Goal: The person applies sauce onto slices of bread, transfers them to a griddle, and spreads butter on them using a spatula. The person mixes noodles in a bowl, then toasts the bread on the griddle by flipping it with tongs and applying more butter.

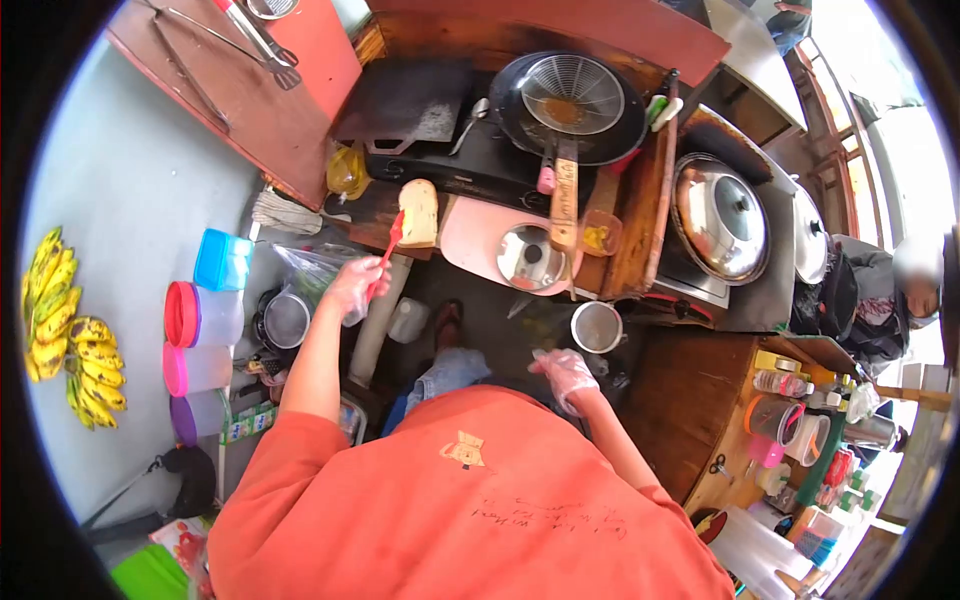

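My left hand is closed round the handle of a red spatula, whose tip touches a slice of bread. The bread lies on a wooden ledge in front of the stove, left of a pink cutting board. A round steel lid sits on that board. My right hand, in a thin clear glove, hangs below the counter near a small round strainer. Its fingers are partly bent, and whether they hold anything cannot be made out.
A wok with a wooden-handled wire skimmer rests on the stove beside a dark griddle. Right of the wooden partition stands a lidded pot. Bananas and plastic containers are at the left. A person is at the far right.
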Demonstrator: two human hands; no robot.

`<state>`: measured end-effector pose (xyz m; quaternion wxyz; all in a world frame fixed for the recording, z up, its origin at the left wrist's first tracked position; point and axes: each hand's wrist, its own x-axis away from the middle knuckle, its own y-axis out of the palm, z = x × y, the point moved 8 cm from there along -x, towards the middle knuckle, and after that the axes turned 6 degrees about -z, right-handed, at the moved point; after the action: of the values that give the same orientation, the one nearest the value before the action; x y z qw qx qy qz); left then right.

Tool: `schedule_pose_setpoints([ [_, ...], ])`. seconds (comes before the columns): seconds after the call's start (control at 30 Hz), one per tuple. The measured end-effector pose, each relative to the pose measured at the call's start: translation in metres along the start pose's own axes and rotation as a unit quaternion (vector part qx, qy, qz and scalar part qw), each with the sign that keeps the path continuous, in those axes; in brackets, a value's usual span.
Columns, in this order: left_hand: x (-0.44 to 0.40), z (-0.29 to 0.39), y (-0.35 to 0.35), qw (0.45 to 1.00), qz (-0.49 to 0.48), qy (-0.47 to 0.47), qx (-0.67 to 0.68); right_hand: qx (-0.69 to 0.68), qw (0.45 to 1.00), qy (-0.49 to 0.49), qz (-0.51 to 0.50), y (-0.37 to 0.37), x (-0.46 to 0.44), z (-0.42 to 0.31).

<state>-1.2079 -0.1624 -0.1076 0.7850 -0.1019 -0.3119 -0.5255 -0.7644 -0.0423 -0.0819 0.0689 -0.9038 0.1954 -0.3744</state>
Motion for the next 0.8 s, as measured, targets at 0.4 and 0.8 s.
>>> schedule_pose_setpoints([
  [0.4, -0.091, 0.113, -0.035, 0.642, 0.115, 0.275, -0.706, 0.241, 0.928, -0.259, 0.117, 0.081, -0.259, -0.192],
  [0.8, -0.087, 0.092, -0.059, 0.693, 0.025, 0.31, -0.65, -0.362, 0.927, -0.048, 0.08, 0.109, -0.319, -0.141],
])
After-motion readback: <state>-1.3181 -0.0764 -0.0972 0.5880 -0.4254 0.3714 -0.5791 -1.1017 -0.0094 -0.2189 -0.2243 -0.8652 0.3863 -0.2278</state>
